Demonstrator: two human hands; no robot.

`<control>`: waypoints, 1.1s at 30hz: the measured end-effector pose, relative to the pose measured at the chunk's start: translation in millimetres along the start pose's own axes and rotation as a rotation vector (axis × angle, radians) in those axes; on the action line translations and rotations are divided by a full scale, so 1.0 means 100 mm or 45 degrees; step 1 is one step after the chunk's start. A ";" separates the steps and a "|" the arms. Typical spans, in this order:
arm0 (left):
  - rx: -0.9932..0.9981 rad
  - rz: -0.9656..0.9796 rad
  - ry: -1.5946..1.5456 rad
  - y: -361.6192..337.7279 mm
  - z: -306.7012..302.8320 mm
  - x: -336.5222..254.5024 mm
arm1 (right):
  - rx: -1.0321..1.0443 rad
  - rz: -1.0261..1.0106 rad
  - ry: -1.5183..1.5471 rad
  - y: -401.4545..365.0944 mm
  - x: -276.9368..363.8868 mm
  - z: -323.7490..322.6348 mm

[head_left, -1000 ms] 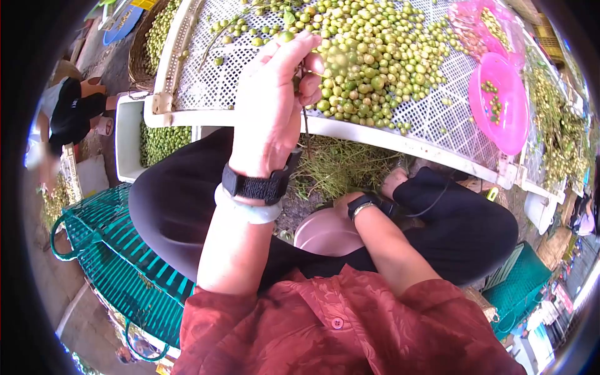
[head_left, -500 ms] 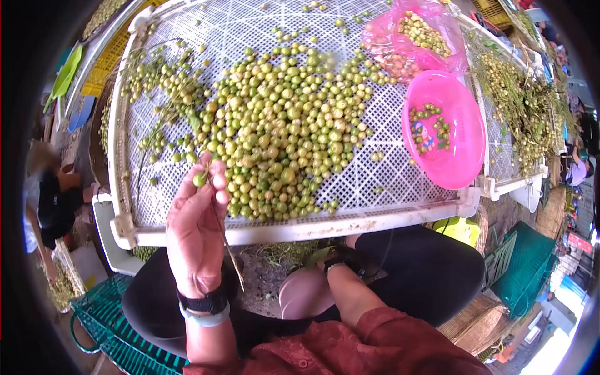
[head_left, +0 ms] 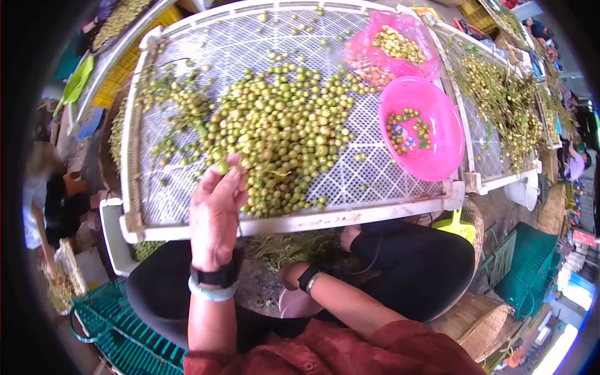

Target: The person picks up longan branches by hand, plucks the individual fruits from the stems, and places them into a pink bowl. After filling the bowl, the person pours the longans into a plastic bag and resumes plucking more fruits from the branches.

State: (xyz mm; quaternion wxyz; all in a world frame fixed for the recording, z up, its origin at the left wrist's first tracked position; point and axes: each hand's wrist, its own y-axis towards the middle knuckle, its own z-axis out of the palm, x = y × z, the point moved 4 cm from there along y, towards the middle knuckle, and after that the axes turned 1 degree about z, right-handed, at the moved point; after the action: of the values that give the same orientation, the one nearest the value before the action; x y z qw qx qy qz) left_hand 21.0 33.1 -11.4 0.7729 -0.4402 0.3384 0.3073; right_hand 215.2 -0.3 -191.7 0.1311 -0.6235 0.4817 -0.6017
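Note:
My left hand point(head_left: 215, 209) is over the near left part of a white mesh tray point(head_left: 281, 220), its thumb and fingertips pinched on a green fruit point(head_left: 223, 167). Beyond the fingers lies a broad pile of small green and yellowish round fruits point(head_left: 281, 119). Stems with fruits attached point(head_left: 178, 100) lie left of the pile. My right hand point(head_left: 291, 275) is low between the knees, in shade above a dull pink container point(head_left: 297, 304); its fingers are hidden. A pink bowl point(head_left: 437, 134) with some green fruits stands on the tray's right side.
A pink plastic bag point(head_left: 400, 47) of fruits lies behind the bowl. Another tray point(head_left: 509, 178) with stemmed fruits adjoins at right. Green baskets point(head_left: 134, 325) are at lower left and right. Another person point(head_left: 37, 206) is at the left edge. A yellow-green scoop point(head_left: 456, 226) lies below the tray.
The long stem that hung from my left hand is no longer visible there. My right hand has moved left and slightly down. The view has shifted, with the bowl now further left.

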 end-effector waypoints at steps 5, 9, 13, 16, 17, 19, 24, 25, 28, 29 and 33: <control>0.195 0.171 -0.036 -0.09 -0.02 -0.14 | -0.537 -0.559 0.072 -0.99 0.41 -0.70; 0.211 0.221 -0.022 -0.34 0.03 -0.27 | -1.031 -0.262 0.212 -2.06 0.50 -1.56; 0.234 0.223 -0.025 -0.55 0.06 -0.29 | -1.266 -0.255 0.885 -2.27 0.26 -1.91; 0.211 0.208 0.010 -0.66 0.05 -0.29 | -1.195 -0.503 1.345 -2.32 0.23 -1.98; 0.215 0.218 0.019 -0.67 0.04 -0.29 | -1.177 -0.616 1.453 -2.33 0.24 -2.02; 0.216 0.256 0.040 -0.70 0.02 -0.27 | -1.453 -0.448 0.941 -2.31 0.13 -2.15; 0.160 0.320 0.286 -0.65 0.07 -0.15 | -1.374 -0.424 0.701 -2.21 0.66 -2.15; 0.169 0.343 0.347 -0.63 0.10 -0.11 | -1.361 -0.407 0.563 -2.11 0.70 -2.15; 0.226 0.365 0.398 -0.67 0.13 -0.14 | -1.323 -0.439 0.717 -2.01 0.72 -2.19; 0.235 0.336 0.361 -0.66 0.09 -0.14 | -1.300 -0.481 0.812 -1.98 0.67 -2.21; 0.254 0.309 0.390 -0.53 0.00 -0.09 | -1.108 -0.588 1.053 -1.90 0.58 -2.26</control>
State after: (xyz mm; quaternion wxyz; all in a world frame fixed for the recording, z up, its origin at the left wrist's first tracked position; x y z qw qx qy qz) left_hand 57.3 8.9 20.9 0.7095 -0.3592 0.5309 0.2926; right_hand 90.0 145.2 40.6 -0.4634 -0.4237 0.5460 -0.5547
